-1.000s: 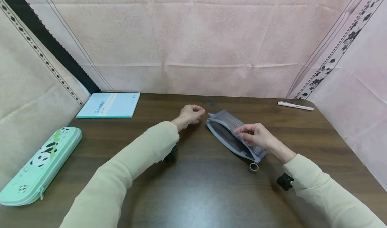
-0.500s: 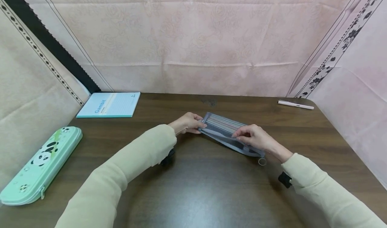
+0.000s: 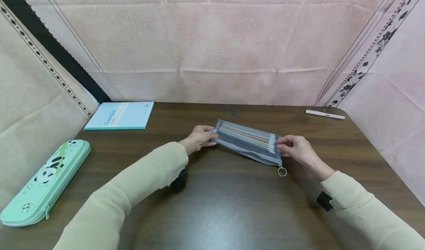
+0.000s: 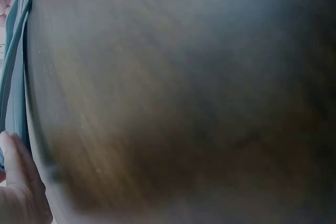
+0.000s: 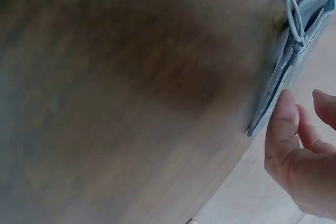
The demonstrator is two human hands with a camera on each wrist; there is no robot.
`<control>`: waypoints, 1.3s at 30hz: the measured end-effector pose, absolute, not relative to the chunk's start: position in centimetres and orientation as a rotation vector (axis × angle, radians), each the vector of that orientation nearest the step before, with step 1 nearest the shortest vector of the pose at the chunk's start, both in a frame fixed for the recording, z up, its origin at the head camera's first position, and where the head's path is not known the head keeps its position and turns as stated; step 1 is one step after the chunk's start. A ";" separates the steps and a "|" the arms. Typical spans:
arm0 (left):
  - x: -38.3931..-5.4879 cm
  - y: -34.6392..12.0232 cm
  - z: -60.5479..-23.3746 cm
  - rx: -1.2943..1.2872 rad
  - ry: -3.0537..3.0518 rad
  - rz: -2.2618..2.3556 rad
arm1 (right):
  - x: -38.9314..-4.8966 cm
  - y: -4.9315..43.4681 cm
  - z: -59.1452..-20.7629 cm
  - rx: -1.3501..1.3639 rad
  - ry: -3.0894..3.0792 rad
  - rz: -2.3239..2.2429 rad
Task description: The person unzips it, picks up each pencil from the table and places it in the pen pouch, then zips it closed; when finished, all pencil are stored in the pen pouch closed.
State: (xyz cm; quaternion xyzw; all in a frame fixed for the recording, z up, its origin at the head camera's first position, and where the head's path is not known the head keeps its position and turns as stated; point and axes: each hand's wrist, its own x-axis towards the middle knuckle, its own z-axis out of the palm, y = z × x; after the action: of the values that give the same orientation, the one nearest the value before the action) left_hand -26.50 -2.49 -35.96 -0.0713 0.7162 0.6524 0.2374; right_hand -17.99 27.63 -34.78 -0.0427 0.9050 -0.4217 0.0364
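Note:
A grey-blue zipper pouch [image 3: 247, 139] with a see-through face is tilted over the table in the head view. Several slim, pen-like sticks [image 3: 252, 136] show through it. My left hand [image 3: 198, 137] pinches its left end, thumb on the near side; the left wrist view catches this thumb [image 4: 18, 169] against the pouch. My right hand [image 3: 300, 150] is at its right end, fingers loosely bent. In the right wrist view, thumb and fingers stand apart, close to the pouch's edge without closing on it. A ring pull [image 3: 282, 172] hangs at the near right corner, and the mouth gapes slightly.
A mint-green panda case [image 3: 46, 183] lies on the left of the brown wooden table [image 3: 206, 213]. Behind it is a light-blue notebook [image 3: 119, 115]. A white pen [image 3: 324, 114] lies at the back right. Pale cloth [image 3: 212, 51] hangs around the table.
My left hand came to the pouch and took hold of its left end. The pouch turned flatter, its see-through face now showing. My right hand left its opening and moved to the right end.

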 end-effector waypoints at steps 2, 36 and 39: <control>-26.5 -2.7 -36.0 -0.227 1.941 1.818 | -18.2 27.7 -34.8 -0.091 2.741 -1.311; -27.4 -5.2 -35.8 -0.274 2.033 1.855 | -22.2 26.7 -34.8 0.219 1.833 -1.915; -27.7 -5.3 -35.7 -0.268 2.058 1.824 | -22.3 26.6 -34.8 0.231 1.809 -1.926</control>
State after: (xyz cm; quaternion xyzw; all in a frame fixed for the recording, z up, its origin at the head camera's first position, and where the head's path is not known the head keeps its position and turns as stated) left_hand -27.68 -5.31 -35.70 -0.0952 0.7316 0.6484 0.1880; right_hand -22.35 26.57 -34.84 0.0845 0.6618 -0.7045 0.2422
